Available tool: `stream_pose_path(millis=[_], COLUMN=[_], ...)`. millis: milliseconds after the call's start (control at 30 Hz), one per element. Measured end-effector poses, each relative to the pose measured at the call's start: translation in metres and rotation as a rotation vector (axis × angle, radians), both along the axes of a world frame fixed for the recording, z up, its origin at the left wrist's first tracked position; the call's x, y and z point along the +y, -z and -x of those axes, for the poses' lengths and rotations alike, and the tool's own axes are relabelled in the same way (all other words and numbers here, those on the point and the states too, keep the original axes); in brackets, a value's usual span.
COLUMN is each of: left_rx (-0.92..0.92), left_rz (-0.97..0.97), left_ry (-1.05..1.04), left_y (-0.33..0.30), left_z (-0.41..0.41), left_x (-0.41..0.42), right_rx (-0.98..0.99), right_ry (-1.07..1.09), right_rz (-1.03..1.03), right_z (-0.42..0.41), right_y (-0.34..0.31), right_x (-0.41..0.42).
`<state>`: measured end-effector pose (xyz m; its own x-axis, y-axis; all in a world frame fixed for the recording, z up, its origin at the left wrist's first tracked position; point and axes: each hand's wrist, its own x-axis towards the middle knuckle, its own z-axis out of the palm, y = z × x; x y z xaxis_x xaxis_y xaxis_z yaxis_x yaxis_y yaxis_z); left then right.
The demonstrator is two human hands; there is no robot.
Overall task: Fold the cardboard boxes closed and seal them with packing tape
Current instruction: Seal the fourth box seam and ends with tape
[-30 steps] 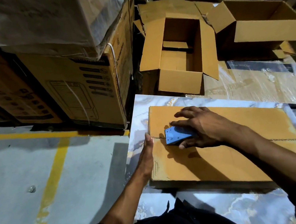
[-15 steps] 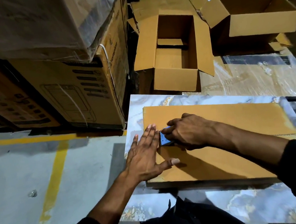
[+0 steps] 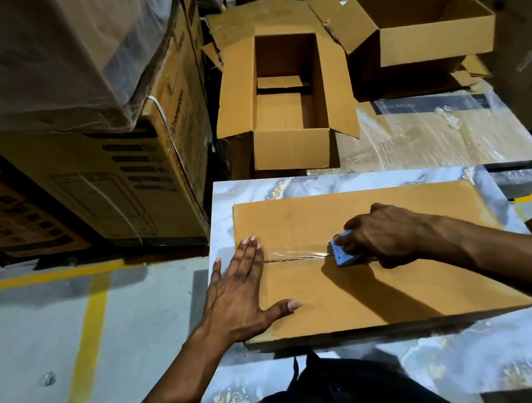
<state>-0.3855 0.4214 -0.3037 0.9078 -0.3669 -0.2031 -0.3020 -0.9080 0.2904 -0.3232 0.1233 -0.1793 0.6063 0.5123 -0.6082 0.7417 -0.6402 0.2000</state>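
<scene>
A closed cardboard box (image 3: 375, 292) lies on a marbled blue-white slab (image 3: 437, 365). Its two top flaps meet in a seam across the middle. My left hand (image 3: 240, 294) presses flat on the box's left end, fingers straight over the start of the seam. My right hand (image 3: 383, 235) grips a blue tape dispenser (image 3: 343, 252) near the middle of the seam. A strip of clear packing tape (image 3: 295, 255) runs along the seam from my left fingertips to the dispenser. The seam to the right is hidden under my right arm.
Two open cardboard boxes (image 3: 291, 101) (image 3: 422, 29) stand behind the slab, the right one on a plastic-wrapped flat pack (image 3: 438, 137). Stacked printed cartons (image 3: 109, 176) rise at the left. Grey floor with yellow lines (image 3: 82, 342) lies left of the slab.
My right hand has pulled the dispenser rightward from the box's left edge, laying tape along the seam. My left hand moved from the box's edge to press flat on top.
</scene>
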Motion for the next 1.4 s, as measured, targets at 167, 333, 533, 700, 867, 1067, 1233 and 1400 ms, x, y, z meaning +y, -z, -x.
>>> stream_pose_path(millis=[167,333,533,700,867,1067,1233,1400], left_rx=[-0.074,-0.053,-0.067,-0.096,-0.12,-0.138,-0.152,-0.121], left_rz=[-0.134,-0.133,-0.161,-0.134,-0.139,-0.149,-0.126,-0.152], left_ry=[-0.004,0.083,0.137,0.152,0.16,0.164,0.159,0.075], left_y=[-0.007,-0.012,-0.002,-0.001,0.0,0.003,0.007,0.002], left_z=[0.001,-0.004,-0.004,-0.005,-0.004,-0.004,-0.005,0.001], left_x=[-0.013,-0.048,-0.063,-0.048,-0.042,-0.038,-0.042,-0.069], right_rx=[-0.007,0.018,0.013,-0.069,-0.049,-0.015,0.008,-0.036], right_ry=[-0.01,0.031,-0.049,-0.067,-0.049,0.014,0.066,0.003], right_rz=[-0.082,-0.131,-0.09,-0.127,-0.11,-0.016,0.043,-0.046], right_z=[0.002,-0.002,0.004,0.008,0.012,0.02,0.019,0.016], right_y=[-0.004,-0.01,0.001,0.012,0.004,-0.004,-0.007,0.002], right_x=[-0.005,-0.017,-0.015,-0.006,0.004,-0.066,-0.159,-0.175])
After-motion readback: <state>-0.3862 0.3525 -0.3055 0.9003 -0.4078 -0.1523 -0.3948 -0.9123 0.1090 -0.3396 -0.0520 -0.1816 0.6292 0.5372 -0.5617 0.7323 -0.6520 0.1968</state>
